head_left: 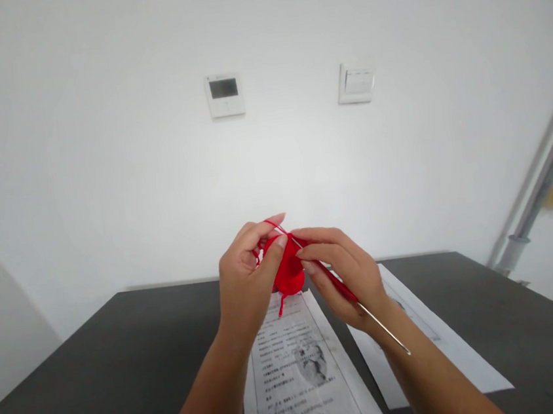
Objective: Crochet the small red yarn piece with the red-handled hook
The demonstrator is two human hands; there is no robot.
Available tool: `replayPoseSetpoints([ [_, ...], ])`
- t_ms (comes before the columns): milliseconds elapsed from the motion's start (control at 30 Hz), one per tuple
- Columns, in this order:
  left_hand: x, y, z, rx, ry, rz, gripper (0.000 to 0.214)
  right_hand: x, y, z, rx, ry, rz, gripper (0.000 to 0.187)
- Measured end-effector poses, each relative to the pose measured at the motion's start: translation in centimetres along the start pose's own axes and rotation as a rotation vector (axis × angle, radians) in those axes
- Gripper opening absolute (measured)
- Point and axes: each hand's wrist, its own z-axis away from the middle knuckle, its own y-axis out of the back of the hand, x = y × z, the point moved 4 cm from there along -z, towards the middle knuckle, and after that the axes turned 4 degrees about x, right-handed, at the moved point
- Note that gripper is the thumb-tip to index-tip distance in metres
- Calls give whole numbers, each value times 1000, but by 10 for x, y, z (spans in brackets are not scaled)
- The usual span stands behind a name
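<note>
My left hand (245, 283) pinches a small round red crochet piece (288, 271) between thumb and fingers, with red yarn looped over the raised index finger. My right hand (347, 275) grips a crochet hook (367, 313) with a red handle and a thin metal shaft; its tip sits at the top edge of the red piece. Both hands are held up above the dark table. A short red yarn tail hangs below the piece.
A dark table (100, 364) runs under my arms. Two printed paper sheets lie on it: one (299, 376) below my hands, another (434, 348) to the right. White wall behind carries a control panel (224, 94) and a switch (355, 83). A metal pole (536, 193) leans at right.
</note>
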Motion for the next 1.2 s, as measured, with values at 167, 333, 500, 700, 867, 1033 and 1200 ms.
replayPoseSetpoints([
  [167,1,2,-2,-21,-20,-44,23,1,4,-4,-51,-21,-65,20],
  [333,-1,3,-4,-48,-18,-54,24,4,9,-5,-73,-49,-107,18],
  [500,-2,3,-5,-85,-15,-70,25,6,11,-7,-75,-76,-123,18],
  [700,1,5,-7,-115,-41,-97,27,8,11,-7,-68,-96,-145,18],
  [867,3,5,-9,-158,-68,-138,27,10,11,-5,-84,-152,-181,16],
  [1033,4,6,-8,-198,-91,-204,26,11,12,-3,-118,-190,-216,18],
  [1200,7,5,-6,-215,-156,-271,27,8,11,-5,-127,-157,-218,20],
])
